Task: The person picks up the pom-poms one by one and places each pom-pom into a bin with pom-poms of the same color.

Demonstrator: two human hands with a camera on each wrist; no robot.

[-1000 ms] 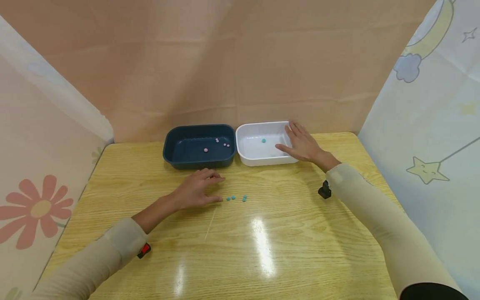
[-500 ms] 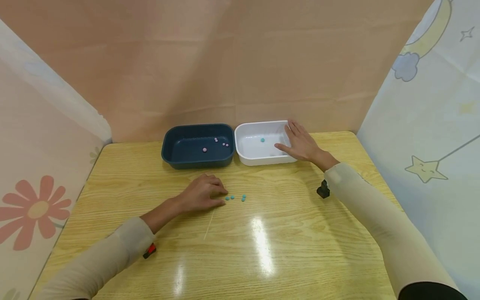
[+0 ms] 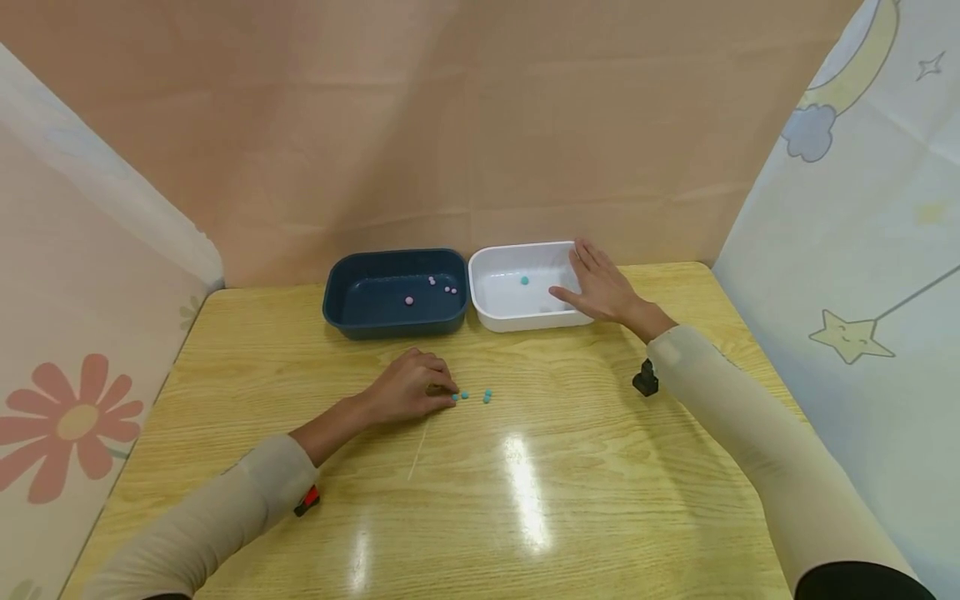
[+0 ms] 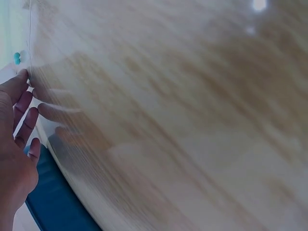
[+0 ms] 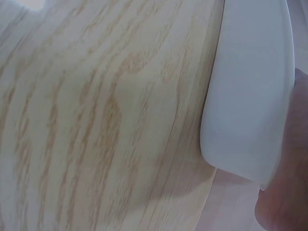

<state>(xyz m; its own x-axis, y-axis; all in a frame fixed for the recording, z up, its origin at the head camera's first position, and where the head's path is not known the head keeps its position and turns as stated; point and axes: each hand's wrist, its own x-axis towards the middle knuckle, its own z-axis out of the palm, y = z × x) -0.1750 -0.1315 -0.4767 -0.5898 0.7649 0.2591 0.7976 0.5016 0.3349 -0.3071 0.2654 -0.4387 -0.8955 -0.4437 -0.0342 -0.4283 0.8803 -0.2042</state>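
In the head view, my left hand (image 3: 408, 386) is low over the table, with thumb and index finger closing on the leftmost small teal ball (image 3: 454, 397). Just right of the fingertips lies another teal ball (image 3: 465, 395), and a touching teal pair (image 3: 487, 397) sits further right. The left wrist view shows the thumb and index finger meeting, their grip hidden, near two teal balls (image 4: 17, 58). My right hand (image 3: 606, 290) rests with extended fingers over the right end of the white tray (image 3: 517, 323), which has one teal ball (image 3: 524, 281) inside.
A dark blue tray (image 3: 397, 330) holding several small pink balls (image 3: 409, 301) stands left of the white one, by the back wall. Decorated sheets flank the wooden table (image 3: 600, 467). A thin pale line (image 3: 417, 450) lies below the left hand.
My left hand has moved slightly right, and its spread thumb and fingers have drawn together around the leftmost teal ball. The right hand stays on the white tray.
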